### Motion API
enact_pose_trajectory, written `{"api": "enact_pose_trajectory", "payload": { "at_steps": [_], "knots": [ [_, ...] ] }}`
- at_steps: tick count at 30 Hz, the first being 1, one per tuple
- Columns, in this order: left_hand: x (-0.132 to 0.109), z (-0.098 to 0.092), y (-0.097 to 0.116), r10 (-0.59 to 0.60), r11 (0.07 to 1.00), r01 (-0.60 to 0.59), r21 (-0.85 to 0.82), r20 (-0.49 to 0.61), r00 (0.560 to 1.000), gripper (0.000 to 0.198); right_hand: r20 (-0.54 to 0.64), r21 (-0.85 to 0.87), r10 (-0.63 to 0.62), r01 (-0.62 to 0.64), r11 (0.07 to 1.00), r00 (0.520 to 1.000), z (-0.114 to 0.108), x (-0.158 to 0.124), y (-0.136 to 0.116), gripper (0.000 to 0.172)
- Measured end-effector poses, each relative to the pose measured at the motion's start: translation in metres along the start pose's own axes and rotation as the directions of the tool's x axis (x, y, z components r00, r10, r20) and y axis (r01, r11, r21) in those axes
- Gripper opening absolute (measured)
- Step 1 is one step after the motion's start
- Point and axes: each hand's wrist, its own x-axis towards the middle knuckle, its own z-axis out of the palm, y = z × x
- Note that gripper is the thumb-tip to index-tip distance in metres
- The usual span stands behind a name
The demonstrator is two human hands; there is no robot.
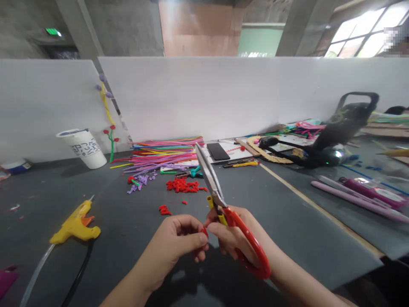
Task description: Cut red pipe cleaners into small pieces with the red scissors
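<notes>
Between the thumb and fingers of my left hand [175,243] is a small red piece of pipe cleaner [205,232]. My right hand [234,236] is closed around scissors [252,249] with red handles, their blades pointing up and away with hardly a gap between them. The right thumb and fingertip also reach the red piece, close to the left fingertips. Beyond my hands lie a pile of short red pieces [183,185], a small red cluster [164,209] and some purple pieces [142,183].
On the left lies a yellow glue gun [75,224] with its cord, below a white cup [83,147]. Long coloured pipe cleaners [162,153], a phone [217,151] and a yellow cutter knife [244,163] lie along the back. A black headband device [335,136] stands at right.
</notes>
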Motion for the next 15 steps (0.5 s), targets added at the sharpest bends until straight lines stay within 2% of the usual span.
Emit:
{"api": "enact_pose_trajectory", "payload": {
  "at_steps": [3, 7, 11, 14, 15],
  "knots": [
    [0.0012, 0.0024, -0.0018, -0.032, 0.999, 0.032, 0.021, -0.008, 0.999, 0.007, 0.059, 0.020, -0.002, 0.001, 1.000, 0.998, 0.0011, 0.0016, -0.0007, 0.008],
    [-0.0007, 0.0023, -0.0012, -0.011, 1.000, 0.011, 0.008, 0.028, 1.000, 0.007, 0.056, 0.012, 0.010, -0.011, 1.000, 0.998, 0.0020, 0.0008, -0.0025, 0.008],
    [-0.0027, 0.0000, -0.0008, 0.028, 0.999, -0.030, 0.028, 0.068, 0.997, 0.021, 0.066, 0.097, -0.040, 0.034, 0.995, 0.997, 0.0022, 0.0020, 0.0002, 0.010],
    [-0.0018, -0.0021, 0.0007, -0.008, 0.997, -0.002, 0.084, 0.111, 0.994, 0.005, 0.053, 0.187, -0.097, 0.085, 0.979, 0.994, -0.0003, 0.0044, 0.0036, 0.015],
    [-0.0014, -0.0027, 0.0016, -0.007, 0.996, -0.003, 0.088, 0.117, 0.993, 0.007, 0.048, 0.194, -0.107, 0.096, 0.976, 0.993, -0.0013, 0.0050, 0.0040, 0.016]
  ]
}}
